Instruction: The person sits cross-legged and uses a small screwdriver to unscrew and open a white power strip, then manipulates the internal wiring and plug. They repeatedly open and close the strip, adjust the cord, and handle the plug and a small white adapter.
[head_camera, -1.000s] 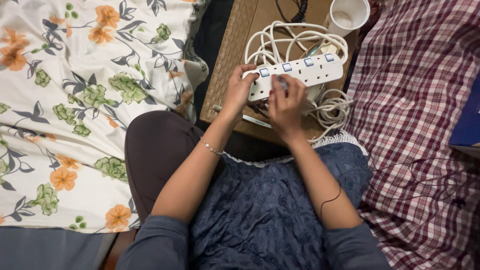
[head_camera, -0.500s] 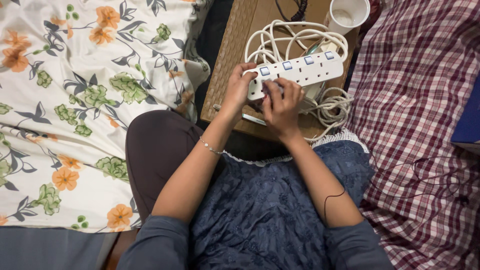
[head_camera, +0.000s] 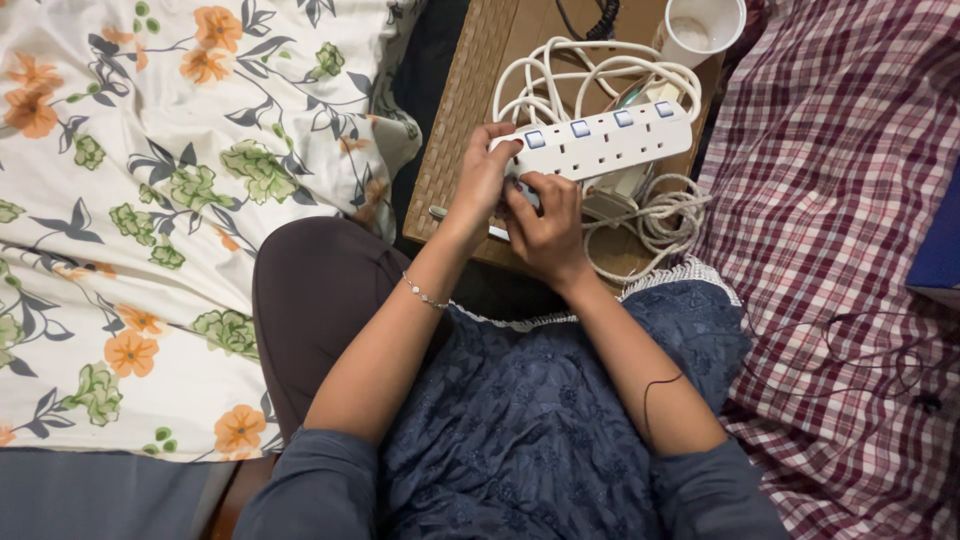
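White plastic power strip with blue switches (head_camera: 600, 143) held over brown woven tray table (head_camera: 462, 110); left hand (head_camera: 482, 178) grips its near end, right hand (head_camera: 545, 225) clasps underneath. Coiled white cable (head_camera: 600, 75) behind; white paper cup (head_camera: 700, 27) beyond; floral sheet (head_camera: 170, 170) left

You wear a blue embroidered tunic (head_camera: 540, 420) edged with white lace trim (head_camera: 690, 270), grey-blue sleeves (head_camera: 320, 490) pushed up above the elbows, and dark maroon trousers (head_camera: 320, 300). A thin beaded silver bracelet (head_camera: 425, 296) circles your left wrist. A thin dark cord (head_camera: 655, 385) crosses your right forearm.
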